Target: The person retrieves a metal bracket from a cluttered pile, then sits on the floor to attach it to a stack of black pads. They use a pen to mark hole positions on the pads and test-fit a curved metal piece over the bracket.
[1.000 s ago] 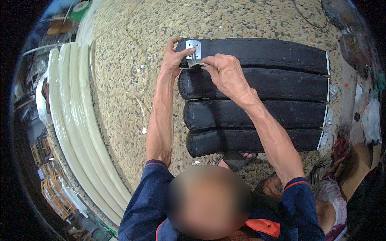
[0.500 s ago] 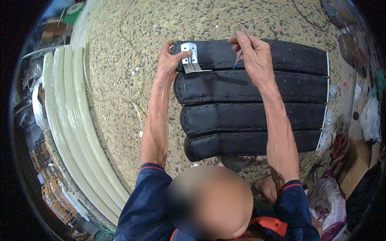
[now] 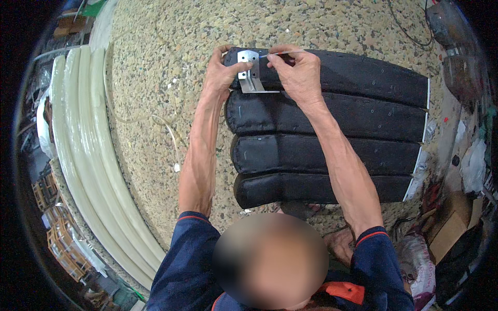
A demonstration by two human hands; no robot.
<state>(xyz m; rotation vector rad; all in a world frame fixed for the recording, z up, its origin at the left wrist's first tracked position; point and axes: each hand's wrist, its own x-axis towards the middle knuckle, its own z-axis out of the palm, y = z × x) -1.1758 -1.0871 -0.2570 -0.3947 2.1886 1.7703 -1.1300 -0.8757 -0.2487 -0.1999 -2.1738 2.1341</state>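
A big black padded piece [image 3: 332, 135] lies flat on a speckled foam work table [image 3: 171, 62]. It has four long puffy ribs side by side, like fat sausages, and its skin looks smooth and a bit shiny. Little white marks dot the ribs.

At the 12 o'clock end of the top rib sits a small silver metal plate [image 3: 249, 75]. It is flat, shiny and has tiny holes in it. The left hand [image 3: 220, 75] is curled around the end of the rib, with the thumb pressed on the plate, likely so the plate cannot slide. The right hand [image 3: 295, 70] is just at 3 o'clock of the plate, with its fingertips squeezed together, pinching a thin pale stick [image 3: 282, 52]. It may be a needle or a marking tool; it is too thin to tell. Its tip points toward the plate, close to one of the holes.

At 9 o'clock of the table, long cream plastic strips [image 3: 88, 155] curve along the edge. A thin white cord [image 3: 166, 129] lies loose on the foam, at 9 o'clock of the left forearm.
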